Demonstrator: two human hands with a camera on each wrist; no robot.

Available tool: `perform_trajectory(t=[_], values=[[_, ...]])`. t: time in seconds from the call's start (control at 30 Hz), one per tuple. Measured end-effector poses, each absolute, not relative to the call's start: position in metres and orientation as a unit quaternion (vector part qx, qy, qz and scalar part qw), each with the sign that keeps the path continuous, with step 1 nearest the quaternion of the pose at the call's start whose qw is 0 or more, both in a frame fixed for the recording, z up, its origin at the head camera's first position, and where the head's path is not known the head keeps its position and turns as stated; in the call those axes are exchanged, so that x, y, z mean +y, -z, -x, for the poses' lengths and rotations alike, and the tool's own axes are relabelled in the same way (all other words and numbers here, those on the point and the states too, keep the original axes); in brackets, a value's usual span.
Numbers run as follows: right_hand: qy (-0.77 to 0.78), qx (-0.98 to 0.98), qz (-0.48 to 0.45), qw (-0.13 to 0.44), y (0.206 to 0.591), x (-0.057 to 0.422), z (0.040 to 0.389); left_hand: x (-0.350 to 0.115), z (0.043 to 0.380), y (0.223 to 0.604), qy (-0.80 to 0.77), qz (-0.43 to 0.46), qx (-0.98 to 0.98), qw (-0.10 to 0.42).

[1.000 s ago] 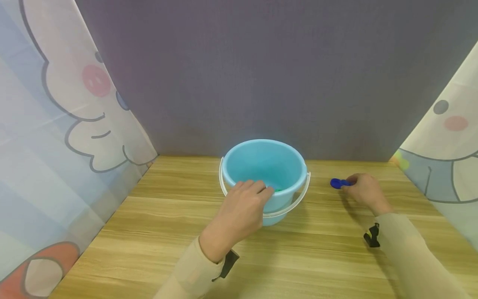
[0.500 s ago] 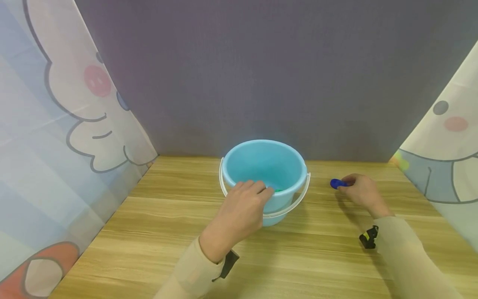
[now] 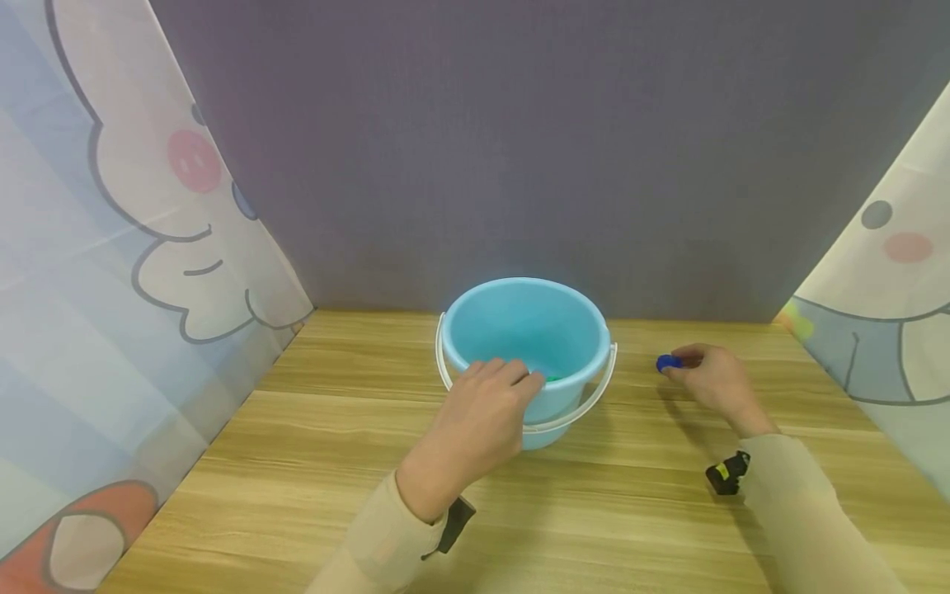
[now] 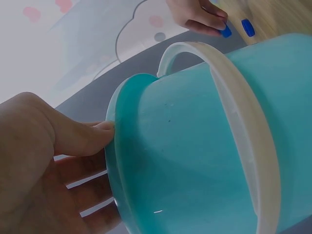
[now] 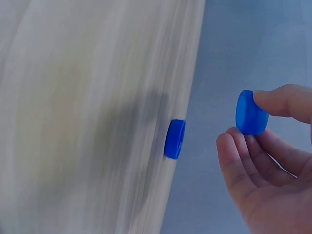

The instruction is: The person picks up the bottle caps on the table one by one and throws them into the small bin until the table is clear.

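A light-blue bucket (image 3: 549,404) with a white handle (image 3: 586,408) stands upright on the table. My left hand (image 3: 486,412) grips its near rim; in the left wrist view the thumb lies outside and the fingers inside. Something green (image 3: 552,379) shows inside the bucket, mostly hidden by the rim. To the bucket's right, my right hand (image 3: 716,379) pinches a blue bottle cap (image 5: 252,112) between thumb and fingers, above the table. A second blue bottle cap (image 5: 174,140) lies on the tabletop, just apart from the held one.
The wood-patterned table (image 3: 334,462) ends at a dark grey panel (image 3: 519,148) behind the bucket. Printed cartoon curtains hang at the left (image 3: 111,289) and right (image 3: 913,272) sides.
My right hand has moved slightly left with the held cap, towards the cap on the table, so the two now overlap in the head view. The left hand and bucket have stayed put.
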State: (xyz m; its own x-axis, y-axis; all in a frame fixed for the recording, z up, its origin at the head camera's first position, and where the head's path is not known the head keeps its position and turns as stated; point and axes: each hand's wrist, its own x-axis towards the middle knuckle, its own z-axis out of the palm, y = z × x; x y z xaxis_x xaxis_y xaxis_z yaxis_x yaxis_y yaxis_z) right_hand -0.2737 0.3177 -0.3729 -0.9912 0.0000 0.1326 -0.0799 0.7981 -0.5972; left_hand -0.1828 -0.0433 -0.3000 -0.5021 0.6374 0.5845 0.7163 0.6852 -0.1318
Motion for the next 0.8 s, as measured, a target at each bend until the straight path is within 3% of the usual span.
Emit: perform_trajectory(t=[0.8], values=[[-0.372,-0.924,-0.042,0.079,0.356,0.287,0.263,-0.043,0.182,0.3,0.071,0.393,-0.86,0.317]])
